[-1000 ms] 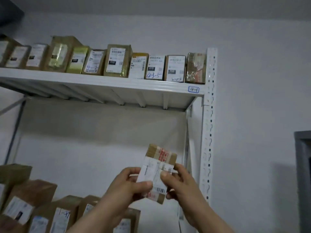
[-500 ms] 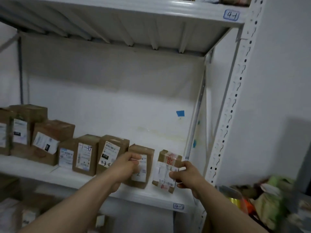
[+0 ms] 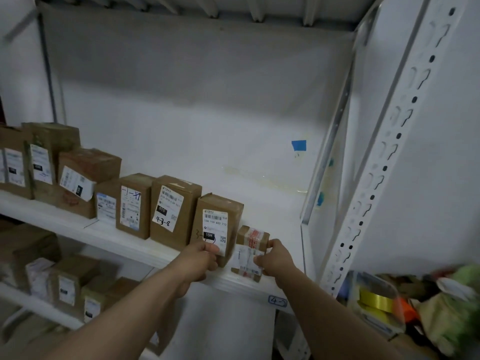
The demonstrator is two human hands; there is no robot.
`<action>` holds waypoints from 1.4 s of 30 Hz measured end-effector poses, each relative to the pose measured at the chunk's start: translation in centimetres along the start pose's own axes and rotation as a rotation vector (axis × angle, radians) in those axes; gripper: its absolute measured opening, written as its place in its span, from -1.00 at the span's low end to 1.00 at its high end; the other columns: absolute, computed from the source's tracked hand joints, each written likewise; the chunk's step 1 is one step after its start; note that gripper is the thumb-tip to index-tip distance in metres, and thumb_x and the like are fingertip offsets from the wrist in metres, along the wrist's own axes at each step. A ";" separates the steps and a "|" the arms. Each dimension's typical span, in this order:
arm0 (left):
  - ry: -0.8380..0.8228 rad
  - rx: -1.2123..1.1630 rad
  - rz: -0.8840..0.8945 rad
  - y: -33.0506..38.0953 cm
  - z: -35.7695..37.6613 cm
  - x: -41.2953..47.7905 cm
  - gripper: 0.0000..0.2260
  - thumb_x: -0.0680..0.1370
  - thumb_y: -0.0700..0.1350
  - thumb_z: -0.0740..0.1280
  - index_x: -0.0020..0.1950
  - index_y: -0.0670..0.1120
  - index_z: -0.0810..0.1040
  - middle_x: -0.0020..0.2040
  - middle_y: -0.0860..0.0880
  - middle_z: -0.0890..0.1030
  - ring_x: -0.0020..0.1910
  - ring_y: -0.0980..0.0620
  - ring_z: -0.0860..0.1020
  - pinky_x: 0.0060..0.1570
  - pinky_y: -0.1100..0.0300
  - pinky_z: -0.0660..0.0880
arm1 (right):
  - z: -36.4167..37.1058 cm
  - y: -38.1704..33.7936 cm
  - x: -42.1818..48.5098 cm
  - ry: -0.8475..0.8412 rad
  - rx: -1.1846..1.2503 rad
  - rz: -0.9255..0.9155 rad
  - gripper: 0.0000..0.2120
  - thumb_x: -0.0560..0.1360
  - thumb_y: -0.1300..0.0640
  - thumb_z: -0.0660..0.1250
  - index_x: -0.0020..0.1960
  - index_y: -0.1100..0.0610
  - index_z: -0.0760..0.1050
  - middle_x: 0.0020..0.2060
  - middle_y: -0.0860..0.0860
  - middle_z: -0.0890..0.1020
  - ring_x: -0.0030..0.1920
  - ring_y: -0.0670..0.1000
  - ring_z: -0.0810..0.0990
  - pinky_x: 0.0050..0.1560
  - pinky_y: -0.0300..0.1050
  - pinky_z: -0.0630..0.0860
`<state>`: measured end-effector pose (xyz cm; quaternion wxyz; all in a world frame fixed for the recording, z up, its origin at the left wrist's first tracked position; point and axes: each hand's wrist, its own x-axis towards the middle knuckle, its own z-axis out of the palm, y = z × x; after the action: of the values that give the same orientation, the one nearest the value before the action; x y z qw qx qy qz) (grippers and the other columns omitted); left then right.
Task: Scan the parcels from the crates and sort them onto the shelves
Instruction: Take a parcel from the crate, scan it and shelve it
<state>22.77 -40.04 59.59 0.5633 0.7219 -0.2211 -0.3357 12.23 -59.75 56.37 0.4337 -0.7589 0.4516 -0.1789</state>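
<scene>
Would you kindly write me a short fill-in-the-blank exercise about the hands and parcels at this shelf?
1. The right hand holds the small taped parcel, which stands on the shelf at the ____ end of the row.
2. The left hand holds the tall parcel, whose black tag reads ____.
3. The scrap of tape on the back wall is ____.

Missing words: right; 15H; blue.

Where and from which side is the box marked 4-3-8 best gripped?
Grip the 4-3-8 box by its top edge, coming from the front: thumb on the labelled face, fingers over the top. It stands upright with neighbouring boxes close on both sides, so its flanks look blocked.
</scene>
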 end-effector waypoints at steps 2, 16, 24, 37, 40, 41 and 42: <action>-0.008 0.007 -0.016 -0.1 0.7 0.4 -0.72 0.52 -0.41 0.28 0.13 -0.13 0.59 0.05 -0.10 0.60 0.02 -0.04 0.52 -0.12 0.15 0.43 | 0.1 0.2 0.6 -0.008 0.016 -0.009 -0.62 0.48 0.26 0.45 0.22 0.13 0.39 0.09 0.10 0.63 0.08 0.13 0.66 0.05 0.11 0.67; -0.012 -0.010 -0.065 -1.8 1.2 1.9 -0.70 0.50 -0.37 0.34 0.16 -0.10 0.62 0.13 -0.05 0.66 0.15 -0.04 0.56 -0.11 0.13 0.46 | -0.1 -0.2 0.5 -0.087 -0.054 0.038 -0.41 0.46 0.29 0.49 0.37 0.16 0.26 0.11 0.10 0.53 -0.13 -0.02 0.53 -0.17 -0.09 0.62; -0.053 0.030 -0.080 -3.3 1.2 1.2 -0.75 0.52 -0.35 0.35 0.12 -0.08 0.60 0.10 -0.12 0.61 0.04 -0.04 0.55 -0.11 0.12 0.51 | -0.9 0.4 -2.4 -0.053 -0.062 0.103 -0.36 0.44 0.23 0.55 0.38 0.20 0.28 0.12 0.14 0.46 0.05 0.12 0.57 0.09 0.08 0.65; -0.169 0.222 -0.253 -10.2 -1.7 -1.3 -0.83 0.56 -0.25 0.39 0.11 -0.06 0.59 0.13 -0.15 0.65 0.03 -0.03 0.58 -0.08 0.11 0.58 | 4.5 3.8 -10.4 -0.206 -0.035 0.151 -0.90 0.50 0.26 0.45 0.01 0.17 0.60 -0.13 0.14 0.67 -0.25 0.01 0.66 -0.17 -0.13 0.64; -0.169 0.209 -0.320 -13.5 -3.9 -1.9 -0.86 0.56 -0.25 0.38 0.07 -0.05 0.57 0.11 -0.11 0.64 -0.03 0.01 0.54 -0.17 0.15 0.52 | 7.8 4.8 -12.1 -0.329 -0.089 0.183 -0.92 0.51 0.24 0.45 -0.01 0.17 0.60 -0.18 0.11 0.67 -0.28 -0.01 0.65 -0.22 -0.15 0.62; -0.161 0.196 -0.348 -14.9 -4.6 -2.1 -0.86 0.56 -0.25 0.38 0.06 -0.05 0.57 0.09 -0.11 0.63 -0.04 0.00 0.53 -0.18 0.16 0.51 | 9.1 5.3 -12.5 -0.379 -0.105 0.196 -0.94 0.52 0.24 0.44 -0.01 0.16 0.59 -0.18 0.11 0.67 -0.28 -0.01 0.65 -0.22 -0.15 0.62; -0.152 0.177 -0.375 -16.3 -5.4 -2.3 -0.86 0.56 -0.26 0.38 0.07 -0.06 0.57 0.07 -0.11 0.62 -0.06 0.00 0.53 -0.22 0.18 0.49 | 10.5 5.9 -12.9 -0.424 -0.106 0.216 -0.95 0.53 0.25 0.43 -0.02 0.17 0.58 -0.18 0.11 0.67 -0.29 -0.01 0.64 -0.21 -0.14 0.61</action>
<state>24.22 -30.54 45.19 0.4071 0.7696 -0.1535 -0.4673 9.22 -44.97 47.24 0.4947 -0.7486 0.4379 0.0557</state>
